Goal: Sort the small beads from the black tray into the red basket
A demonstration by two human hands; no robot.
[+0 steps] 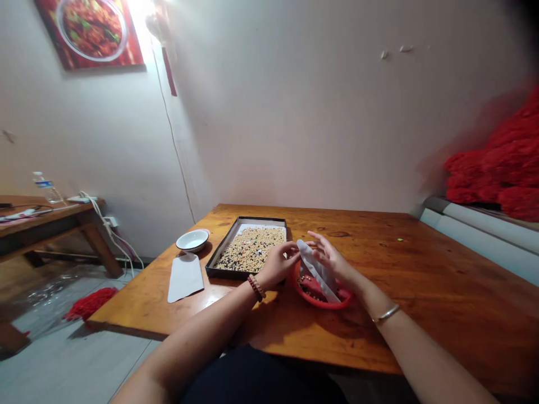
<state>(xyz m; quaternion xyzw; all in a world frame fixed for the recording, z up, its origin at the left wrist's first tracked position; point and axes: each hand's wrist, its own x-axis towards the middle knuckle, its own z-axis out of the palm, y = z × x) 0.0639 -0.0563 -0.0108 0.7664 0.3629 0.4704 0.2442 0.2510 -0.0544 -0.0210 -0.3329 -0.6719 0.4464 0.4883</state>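
A thin white paper piece [316, 270], bent lengthwise, stands tilted in a red plastic basket [322, 304] near the table's front edge. My left hand [278, 262] is at the paper's upper left edge, fingertips pinched together there. On the paper's other side, my right hand [332, 261] grips it between thumb and fingers, with the index finger stretched out. Small dark and pale beans [309, 286] lie in the basket, partly hidden by the paper. Just left of my left hand is a black-rimmed tray [229, 274] holding mixed yellow and black beans [252, 247].
A white enamel bowl [192, 240] with a dark rim and another white paper piece [186, 278] are left of the tray. A small green bit [400, 239] lies on the wooden table [438, 292]. Red fluffy material [501, 163] is heaped at the right. The wall rises behind the table.
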